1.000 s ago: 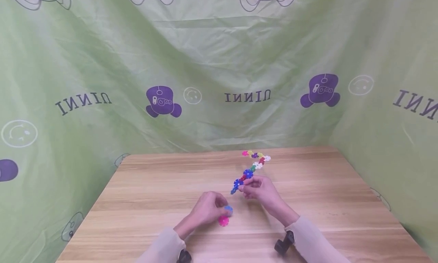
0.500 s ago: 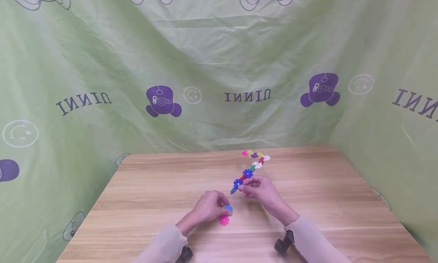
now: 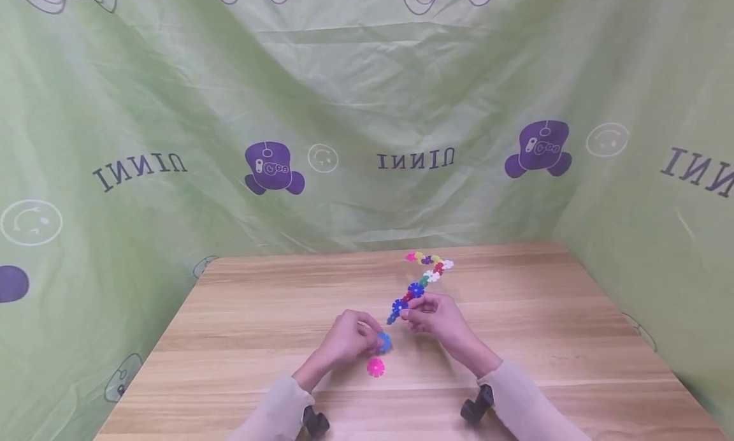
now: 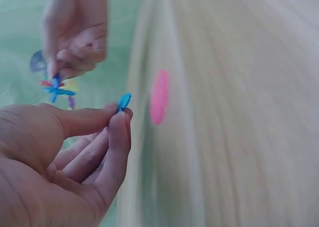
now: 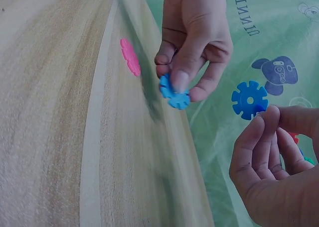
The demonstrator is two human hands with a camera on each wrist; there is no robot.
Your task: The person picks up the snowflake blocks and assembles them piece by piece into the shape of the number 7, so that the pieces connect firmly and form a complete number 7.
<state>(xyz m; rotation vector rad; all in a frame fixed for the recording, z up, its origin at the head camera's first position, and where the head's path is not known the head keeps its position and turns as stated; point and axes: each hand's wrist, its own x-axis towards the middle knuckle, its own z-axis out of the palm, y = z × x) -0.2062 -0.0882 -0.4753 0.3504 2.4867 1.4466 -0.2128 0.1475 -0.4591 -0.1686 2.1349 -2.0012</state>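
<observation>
My left hand (image 3: pixel 351 337) pinches a light blue notched disc (image 5: pixel 174 92), a flower-shaped linking piece, between thumb and fingertips. A pink notched disc (image 3: pixel 375 368) lies on the table just below that hand. My right hand (image 3: pixel 441 321) pinches the near end of a chain of linked notched discs (image 3: pixel 415 290), coloured blue, red, green, white, yellow, purple and pink. At the chain's near end a blue disc (image 5: pixel 250 100) sticks out past the right fingertips. The two hands are apart, the left one nearer and lower. Much of the chain is hidden behind the fingers in the wrist views.
The wooden table (image 3: pixel 241 313) extends around both hands. A green printed cloth (image 3: pixel 344 97) hangs behind it and along both sides. Each sleeve has a black wrist device, such as the one at the right wrist (image 3: pixel 477 405).
My left hand has lifted slightly with the light blue disc, which now stands apart from the pink disc and shows more of its face. The right hand and chain stay nearly still.
</observation>
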